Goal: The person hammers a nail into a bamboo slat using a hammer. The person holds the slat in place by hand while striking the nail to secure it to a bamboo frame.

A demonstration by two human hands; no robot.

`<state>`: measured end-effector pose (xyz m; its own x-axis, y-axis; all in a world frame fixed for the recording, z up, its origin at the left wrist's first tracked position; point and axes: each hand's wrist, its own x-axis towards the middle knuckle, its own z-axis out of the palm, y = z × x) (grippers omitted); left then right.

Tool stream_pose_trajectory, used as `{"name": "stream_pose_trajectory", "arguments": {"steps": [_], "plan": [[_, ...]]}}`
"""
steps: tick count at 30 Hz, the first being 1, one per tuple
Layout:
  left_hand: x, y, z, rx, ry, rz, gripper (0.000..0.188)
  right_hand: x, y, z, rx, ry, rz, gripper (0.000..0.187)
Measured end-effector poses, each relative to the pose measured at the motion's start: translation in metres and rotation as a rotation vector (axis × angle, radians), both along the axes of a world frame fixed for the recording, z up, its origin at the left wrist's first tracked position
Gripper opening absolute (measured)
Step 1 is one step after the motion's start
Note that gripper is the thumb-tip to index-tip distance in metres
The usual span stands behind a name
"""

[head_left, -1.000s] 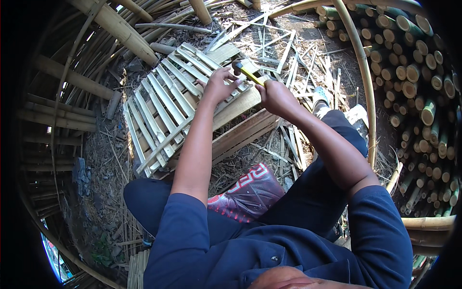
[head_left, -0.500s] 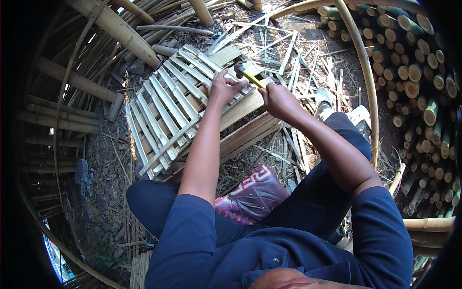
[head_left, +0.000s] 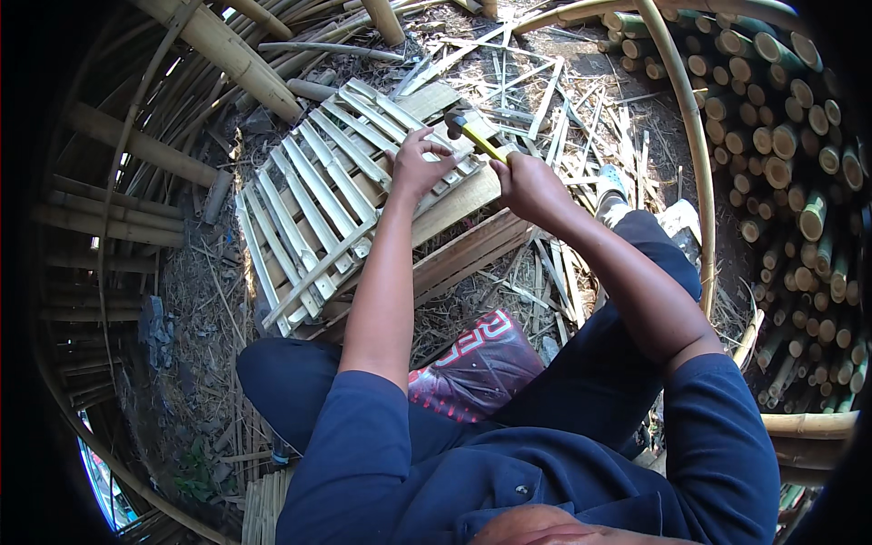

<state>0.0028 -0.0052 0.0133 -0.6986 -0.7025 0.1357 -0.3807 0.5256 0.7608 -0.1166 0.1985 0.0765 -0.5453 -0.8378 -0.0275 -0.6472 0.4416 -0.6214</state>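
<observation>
Beside the slats, right hand grips hammer, now slightly farther forward; left hand, hold unclear

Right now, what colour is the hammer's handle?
The hammer's handle is yellow, seen best in the head view.

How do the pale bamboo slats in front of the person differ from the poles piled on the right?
The slats are narrow, split strips; the poles are round, and some show green skin.
The slats lie spaced side by side; the poles are stacked with cut ends showing.
The left hand is at the slats; neither hand is at the poles.
Both look like bamboo.
</observation>
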Motion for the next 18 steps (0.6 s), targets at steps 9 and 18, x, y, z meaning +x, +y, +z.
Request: {"name": "stream_pose_trajectory", "arguments": {"steps": [9,18], "plan": [[0.004,-0.004,-0.008,-0.025,0.015,-0.021,0.028,0.001,0.003,0.002,0.037,-0.020,0.019,0.046],[0.003,-0.006,-0.012,0.146,0.033,0.033,0.024,0.007,0.003,0.005,0.032,0.037,0.040,0.048]]}}
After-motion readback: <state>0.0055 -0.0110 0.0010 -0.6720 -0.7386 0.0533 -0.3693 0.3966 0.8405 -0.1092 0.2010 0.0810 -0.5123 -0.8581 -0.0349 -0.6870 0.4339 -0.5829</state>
